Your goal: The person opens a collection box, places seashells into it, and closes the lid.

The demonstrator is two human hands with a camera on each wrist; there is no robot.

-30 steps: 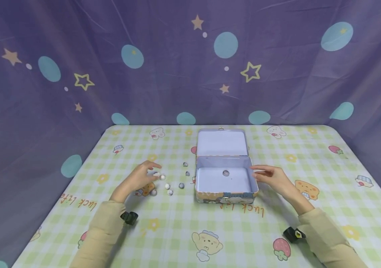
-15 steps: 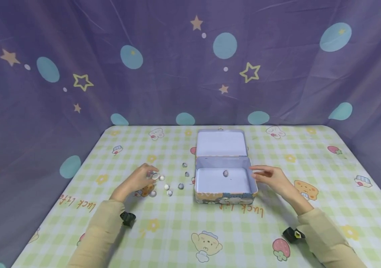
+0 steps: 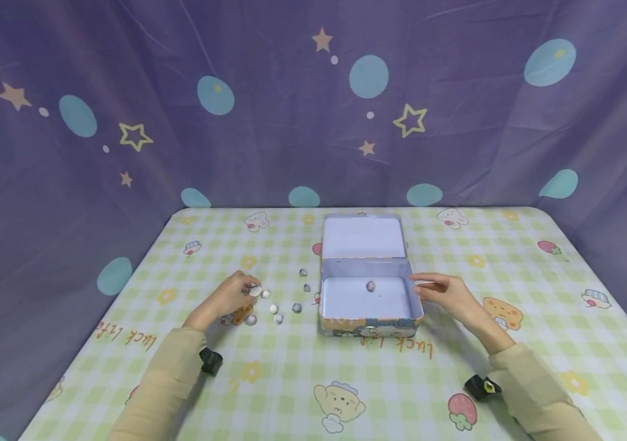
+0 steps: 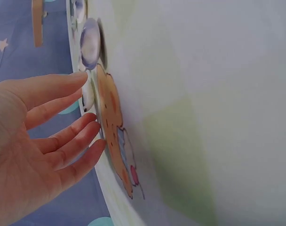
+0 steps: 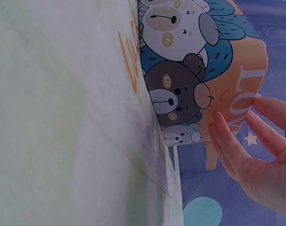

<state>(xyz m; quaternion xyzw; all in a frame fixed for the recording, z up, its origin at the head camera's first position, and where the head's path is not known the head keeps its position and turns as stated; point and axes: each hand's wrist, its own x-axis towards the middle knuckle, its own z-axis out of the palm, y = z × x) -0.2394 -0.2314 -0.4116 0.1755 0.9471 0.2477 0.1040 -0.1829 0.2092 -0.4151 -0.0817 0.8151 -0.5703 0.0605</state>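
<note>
In the head view my left hand [image 3: 228, 296] is low over the left of the table, with a small white seashell [image 3: 256, 291] between thumb and fingertips. The left wrist view shows that seashell [image 4: 88, 96] partly hidden by the fingers. Several more seashells [image 3: 274, 309] lie beside the hand, pale or greyish purple. A rectangular tin box [image 3: 340, 300] stands with its lid [image 3: 363, 236] raised, one seashell [image 3: 371, 286] on its floor. My right hand [image 3: 448, 295] touches the box's right side near the rim, its fingers fairly straight against the printed bear wall [image 5: 227, 84].
A green checked cloth [image 3: 401, 392] printed with cartoon figures covers the table. Behind it hangs a purple curtain [image 3: 269, 147] with stars and blue spots. Dark wrist cameras [image 3: 211, 361] sit close above the cloth by each sleeve.
The left hand's thumb and fingers have closed in on a white seashell among the others. My right hand stays at the box's side. The whole head view shifts very slightly.
</note>
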